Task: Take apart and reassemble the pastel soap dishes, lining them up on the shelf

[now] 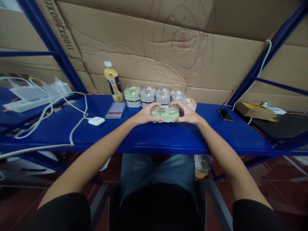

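— What's the held box (166,116) made of?
— Plastic by its look, smooth and glossy. The table (144,138) looks like shiny painted metal.
— And the wall (115,41)?
— Matt cardboard, creased.
— The trousers (157,173)?
— Denim-like cloth; the 2 sleeves (69,210) are matt cloth.

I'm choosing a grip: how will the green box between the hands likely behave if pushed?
The green box would probably slide rather than tip, being low and wide. It looks stiff, undented between left hand and right hand. Its shiny lid may be slippery.
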Motion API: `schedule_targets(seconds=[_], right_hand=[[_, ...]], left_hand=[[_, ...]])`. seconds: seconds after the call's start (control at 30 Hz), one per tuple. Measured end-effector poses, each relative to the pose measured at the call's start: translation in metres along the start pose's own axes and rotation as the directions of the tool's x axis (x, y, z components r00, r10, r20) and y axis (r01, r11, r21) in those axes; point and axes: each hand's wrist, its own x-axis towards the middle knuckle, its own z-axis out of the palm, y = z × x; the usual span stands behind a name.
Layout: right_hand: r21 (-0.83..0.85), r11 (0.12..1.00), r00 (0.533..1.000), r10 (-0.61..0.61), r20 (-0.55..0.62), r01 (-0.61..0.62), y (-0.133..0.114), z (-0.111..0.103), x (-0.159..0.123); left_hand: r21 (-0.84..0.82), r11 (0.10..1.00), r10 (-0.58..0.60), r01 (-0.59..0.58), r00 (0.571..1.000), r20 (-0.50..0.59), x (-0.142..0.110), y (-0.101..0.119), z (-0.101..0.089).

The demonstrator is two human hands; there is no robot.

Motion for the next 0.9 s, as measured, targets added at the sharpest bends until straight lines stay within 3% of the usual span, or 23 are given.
schedule_targets(seconds=[0.1,0.2,0.33,0.43,0.57,0.73,0.9], right_hand=[[-0.059,0.998,0.999,0.014,0.049,-0.012,0.007,0.01,0.002],[-0.186,0.982,1.0,0.031,0.007,-0.029,0.006,0.019,0.001],[-0.354,0.935,0.998,-0.039,-0.054,0.018,-0.003,0.034,0.003],[-0.39,0.92,0.997,-0.056,-0.054,0.031,-0.005,0.036,0.003],[-0.331,0.944,0.991,-0.047,-0.127,0.003,0.002,0.013,-0.004],[-0.296,0.949,0.964,0.029,-0.265,-0.11,0.02,-0.028,-0.017],[-0.203,0.959,0.961,0.149,-0.232,-0.197,0.036,-0.047,-0.023]], left_hand=[[0.122,0.992,0.026,-0.025,1.0,-0.004,-0.005,-0.008,0.005],[0.191,0.979,0.065,-0.065,0.998,0.006,-0.006,-0.014,0.016],[0.178,0.978,0.108,-0.107,0.994,0.005,-0.005,-0.021,0.033],[0.156,0.981,0.113,-0.113,0.994,0.008,-0.005,-0.024,0.038],[0.204,0.968,0.153,-0.149,0.988,-0.007,-0.008,-0.022,0.034],[0.332,0.917,0.19,-0.221,0.974,0.124,-0.014,-0.014,0.03],[0.339,0.911,0.197,-0.235,0.97,0.144,-0.015,-0.008,0.03]])
